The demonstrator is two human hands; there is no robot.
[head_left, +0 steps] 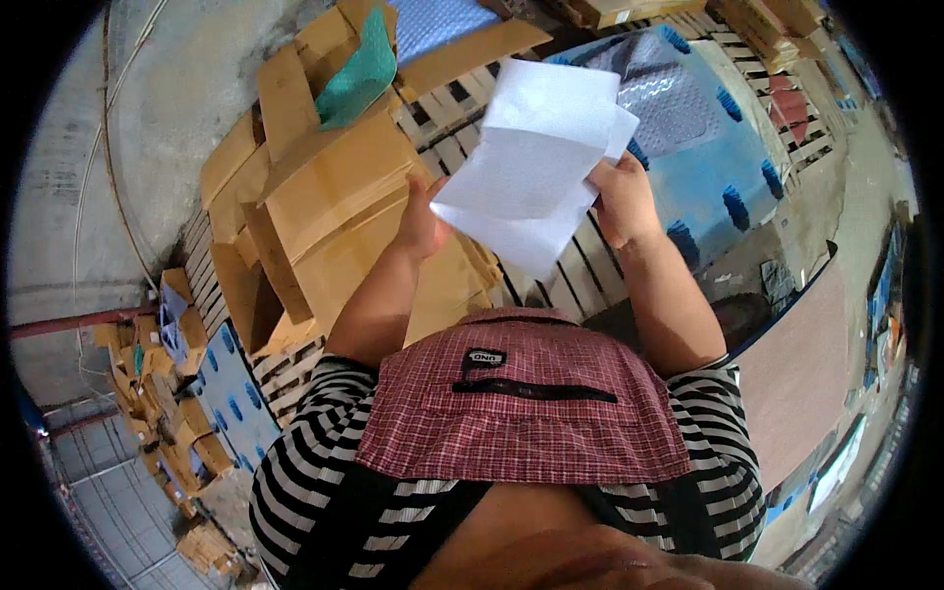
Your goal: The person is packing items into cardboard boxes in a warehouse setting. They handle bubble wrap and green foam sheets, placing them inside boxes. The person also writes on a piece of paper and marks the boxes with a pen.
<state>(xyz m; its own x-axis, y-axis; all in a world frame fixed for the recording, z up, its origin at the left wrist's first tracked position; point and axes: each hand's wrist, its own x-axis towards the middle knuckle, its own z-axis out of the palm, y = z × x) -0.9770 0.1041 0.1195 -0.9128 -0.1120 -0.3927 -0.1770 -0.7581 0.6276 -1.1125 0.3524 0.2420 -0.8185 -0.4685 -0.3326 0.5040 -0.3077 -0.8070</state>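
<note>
White sheets of thin, slightly textured material [546,147], creased across the middle, hang in front of me above the boxes and pallets. My right hand [626,202] is closed on their right edge, thumb over the front, where a smaller flap sticks out. At the lower left corner, my left hand [423,221] holds the sheets from the side. Its thumb points up, apart from the material, and its other fingers are partly hidden behind it. Below my left hand lies a large brown cardboard box [344,197] with its flaps spread.
A green foam sheet [359,79] pokes out of the box, with bubble wrap [433,25] behind. Slatted wooden pallets [580,265] lie below. To the right, clear plastic wrap [678,108] covers part of a blue plastic pallet [688,187]. Several cartons [192,423] are at the far left.
</note>
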